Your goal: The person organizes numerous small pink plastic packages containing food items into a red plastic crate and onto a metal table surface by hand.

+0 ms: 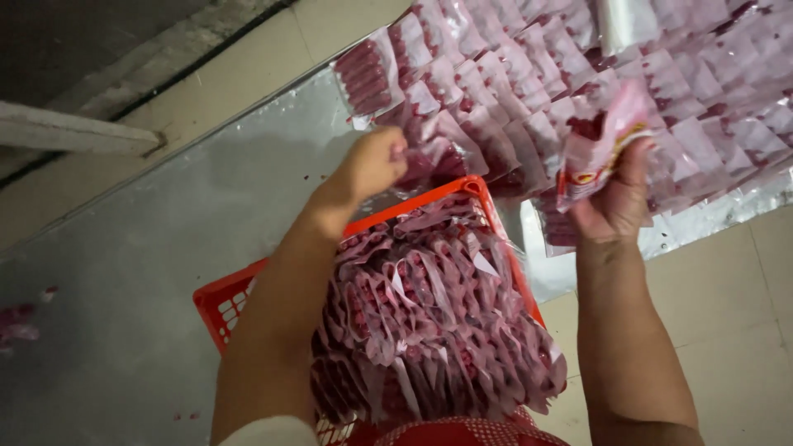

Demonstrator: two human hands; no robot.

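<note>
While the left hand (373, 163) is closed into a fist on a clear pouch (429, 161) of red sausages at the near edge of the spread, the right hand (618, 198) is clamped on a pink packet (596, 149) w/ a yellow-red mark, held up just over the rows. Pouch in the left hand touches the neighbouring pouches on the counter (165, 248), a grey metal top. Rows of pouches (578, 66) lie overlapping like shingles across the upper right of the view, approx. from the middle to the right edge. Just below both hands sits an orange crate (216, 307), piled above its rim w/ more filled pouches (429, 322), stacked on edge & leaning. Crate rests on the counter's near side, betw. the two forearms. A few red scraps (21, 322) lie at the far left edge, well apart from the crate. Beyond the counter, pale floor tiles (727, 330) show at right.
</note>
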